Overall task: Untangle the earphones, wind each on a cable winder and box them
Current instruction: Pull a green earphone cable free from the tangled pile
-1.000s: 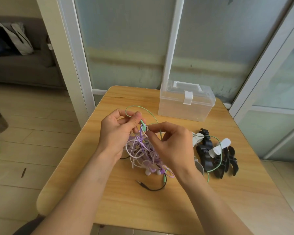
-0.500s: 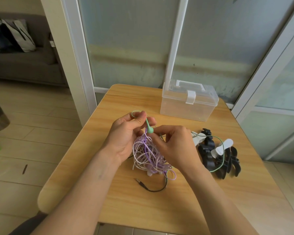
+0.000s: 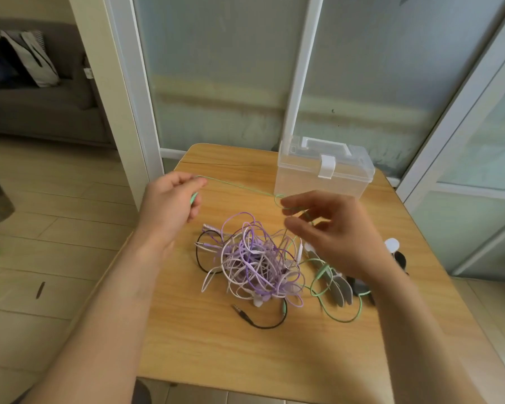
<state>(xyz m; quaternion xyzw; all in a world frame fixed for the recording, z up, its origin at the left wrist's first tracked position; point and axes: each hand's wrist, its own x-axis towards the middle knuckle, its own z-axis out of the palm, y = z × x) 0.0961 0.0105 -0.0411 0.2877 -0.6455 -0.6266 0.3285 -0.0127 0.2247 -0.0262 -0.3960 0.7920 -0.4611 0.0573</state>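
We are holding our left hand [image 3: 169,205] raised over the left part of the light wooden counter [image 3: 210,351], its grip curled around the thin mint-green earphone cable [image 3: 239,185], whose green earbud is peeking out below the fingers. The cable is stretching taut across to our right hand [image 3: 330,228], where thumb and forefinger are pinching a small loop of it; the other fingers are blurred. Below the hands, the tangled heap of purple, white and black earphone cables [image 3: 254,263] is lying mid-counter. The black and white plastic cable winders [image 3: 341,284] are lying just right of the heap. The clear plastic latched box [image 3: 324,170] is standing closed at the far edge.
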